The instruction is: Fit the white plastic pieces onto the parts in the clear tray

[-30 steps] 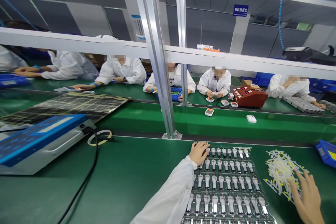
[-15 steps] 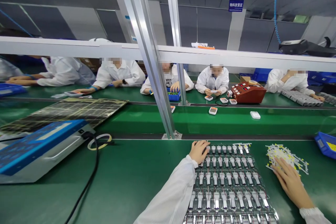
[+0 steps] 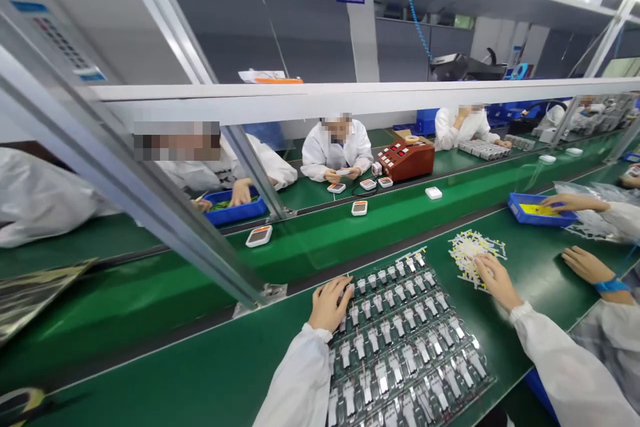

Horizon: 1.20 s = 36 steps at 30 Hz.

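My left hand (image 3: 330, 304) lies over the far left corner of a clear plastic tray (image 3: 493, 380), its bent fingers closed on that corner; their tips are partly hidden. Rows of small white-and-silver parts with thin red wires (image 3: 383, 373) fill the tray. To the right of it is a loose pile of thin white strips with yellow ends (image 3: 467, 245). At the pile's near right side, my right hand (image 3: 497, 280) has its fingers drawn together on a strip, which they mostly hide. A few strips (image 3: 405, 254) lie across the tray's far edge.
A co-worker's hands (image 3: 590, 267) are at the right, one reaching into a blue bin (image 3: 517, 213) of yellow pieces. A metal post (image 3: 200, 240) stands beyond the bench's far edge. White square devices (image 3: 359, 207) sit on the green belt. A tape roll (image 3: 33, 400) lies at lower left.
The view has swung right and tilted, bringing the co-worker's hands into sight. My left hand stays at the tray corner. My right hand's fingers have drawn together at the pile.
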Available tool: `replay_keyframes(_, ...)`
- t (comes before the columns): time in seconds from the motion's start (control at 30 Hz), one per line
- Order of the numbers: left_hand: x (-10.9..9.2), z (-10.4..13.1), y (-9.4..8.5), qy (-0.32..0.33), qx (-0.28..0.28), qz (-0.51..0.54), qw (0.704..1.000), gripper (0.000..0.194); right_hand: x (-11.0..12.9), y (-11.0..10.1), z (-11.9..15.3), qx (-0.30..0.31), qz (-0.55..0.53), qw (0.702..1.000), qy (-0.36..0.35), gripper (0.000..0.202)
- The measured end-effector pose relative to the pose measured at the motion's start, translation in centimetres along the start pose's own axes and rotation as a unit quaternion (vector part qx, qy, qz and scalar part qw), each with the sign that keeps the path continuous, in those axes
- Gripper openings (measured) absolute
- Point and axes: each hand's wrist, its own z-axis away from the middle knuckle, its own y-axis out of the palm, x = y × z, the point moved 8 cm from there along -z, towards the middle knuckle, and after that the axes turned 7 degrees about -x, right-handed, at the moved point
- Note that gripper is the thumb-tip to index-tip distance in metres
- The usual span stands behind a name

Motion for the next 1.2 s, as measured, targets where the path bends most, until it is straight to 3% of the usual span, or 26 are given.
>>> replay_keyframes(0.23,-0.1,0.1,-0.1,-0.009,0.016,0.019,1.000,0.039,0.9,2.0,-1.6,0.004,-0.127,0.984,0.126,0.042)
replay_keyframes(0.3,-0.2,0.1,-0.2,-0.008,0.010,0.023,1.000,0.039,0.7,3.1,-2.0,0.009,-0.227,0.955,0.192,0.041)
replay_keyframes(0.47,0.0,0.0,-0.1,-0.011,0.015,0.031,0.999,0.040,1.8,7.0,-2.5,0.068,-0.456,0.833,0.307,0.028)
replay_keyframes(0.6,0.3,0.0,0.1,-0.021,0.028,0.045,0.998,0.044,2.9,9.3,-2.5,0.098,-0.500,0.794,0.331,0.025)
replay_keyframes(0.83,-0.4,0.1,-0.5,-0.031,0.024,0.052,0.998,0.045,4.2,12.8,-2.8,0.125,-0.492,0.802,0.315,0.028)
replay_keyframes(1.07,-0.3,-0.3,-0.6,-0.036,0.026,0.039,0.998,0.034,6.1,14.3,-3.6,0.074,-0.453,0.858,0.231,0.052)
replay_keyframes(1.2,-1.0,-1.7,-1.0,-0.042,0.063,0.016,0.997,0.029,7.4,14.8,-4.2,0.047,-0.411,0.897,0.158,0.035)
